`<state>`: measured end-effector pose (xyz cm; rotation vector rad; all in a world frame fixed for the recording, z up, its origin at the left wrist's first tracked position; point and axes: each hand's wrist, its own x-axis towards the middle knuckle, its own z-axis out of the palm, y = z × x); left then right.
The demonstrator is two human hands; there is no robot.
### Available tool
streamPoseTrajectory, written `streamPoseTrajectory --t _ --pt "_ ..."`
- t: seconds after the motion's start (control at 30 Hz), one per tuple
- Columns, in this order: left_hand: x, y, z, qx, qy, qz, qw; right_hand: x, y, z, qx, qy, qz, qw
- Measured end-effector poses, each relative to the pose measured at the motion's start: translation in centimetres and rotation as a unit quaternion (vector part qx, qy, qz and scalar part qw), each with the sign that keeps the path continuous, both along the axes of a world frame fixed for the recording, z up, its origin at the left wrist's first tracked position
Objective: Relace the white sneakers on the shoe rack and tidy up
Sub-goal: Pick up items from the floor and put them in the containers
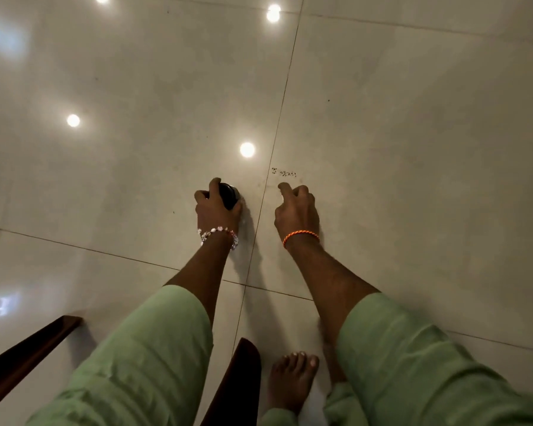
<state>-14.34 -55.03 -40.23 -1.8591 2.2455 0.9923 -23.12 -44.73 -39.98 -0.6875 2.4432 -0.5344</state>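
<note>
Glossy tiled floor (pixel 382 133) fills the view; no sneakers or shoe rack visible, so progress cannot be judged. Left hand (pixel 217 210) grips a small dark round object (pixel 228 195), possibly a lid. Right hand (pixel 296 210) loosely curled, apparently empty.

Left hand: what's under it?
The left hand grips a dark round thing against the floor; its fingers cover most of it, so I cannot tell what it is.

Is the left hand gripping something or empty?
Gripping: the left hand has its fingers curled round a small, round, shiny black object; what it is, cannot tell.
</note>
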Motion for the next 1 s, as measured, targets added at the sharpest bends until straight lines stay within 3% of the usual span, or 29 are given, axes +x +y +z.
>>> streamPoseTrajectory --t 0.17,0.37,0.6,0.8,1.0 --pt "-0.3 3.7 9.8 -0.017 -0.019 -0.057 0.998 -0.5 3.5 9.6 -0.05 0.029 -0.075 0.995" --pt "-2.1 9.8 24.6 0.003 0.043 -0.153 0.987 -0.6 10.0 24.6 -0.141 0.024 -0.215 0.966" --pt "-3.3 19.9 39.9 0.011 0.1 -0.351 0.931 2.9 20.5 41.8 -0.179 0.07 -0.383 0.904" --pt "-1.9 29.8 47.2 -0.001 0.137 -0.509 0.85 7.5 30.0 49.1 -0.18 0.143 -0.468 0.853" --pt "1.3 41.2 50.5 0.009 0.234 -0.682 0.693 14.2 40.8 52.7 -0.159 0.195 -0.607 0.754"
